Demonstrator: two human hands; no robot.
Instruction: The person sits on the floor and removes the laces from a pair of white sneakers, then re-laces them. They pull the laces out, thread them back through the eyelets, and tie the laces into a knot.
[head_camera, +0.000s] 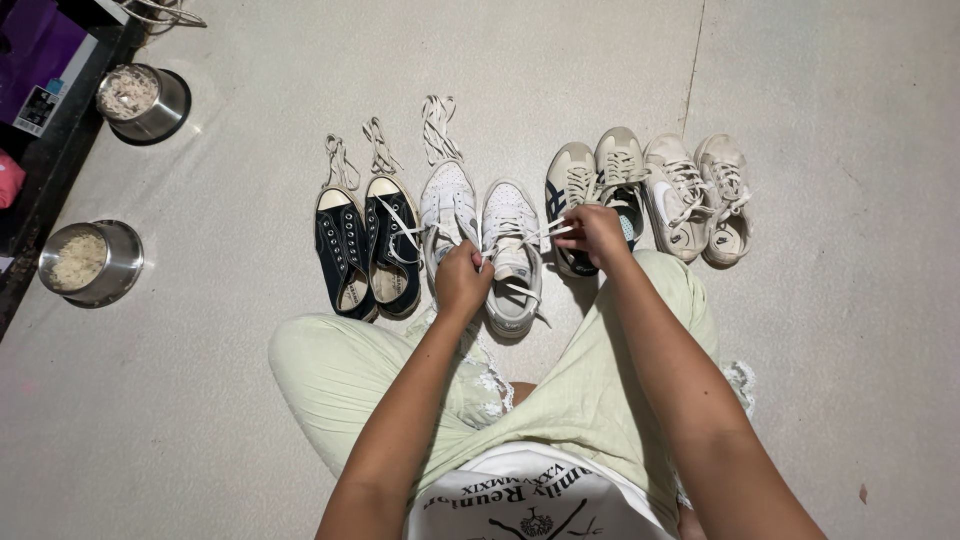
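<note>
Left hand (462, 280) fingers curl shut, apparently around a lace end, over the white sneaker (511, 258), while right hand (597, 233) fingertips pinch its white shoelace (548, 229) taut.

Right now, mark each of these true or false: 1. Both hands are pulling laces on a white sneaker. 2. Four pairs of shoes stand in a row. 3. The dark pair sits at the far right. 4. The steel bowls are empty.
1. True: the left hand and right hand hold laces of the white sneaker.
2. True.
3. False: the dark pair is at the far left.
4. False: both steel bowls hold something pale.
</note>
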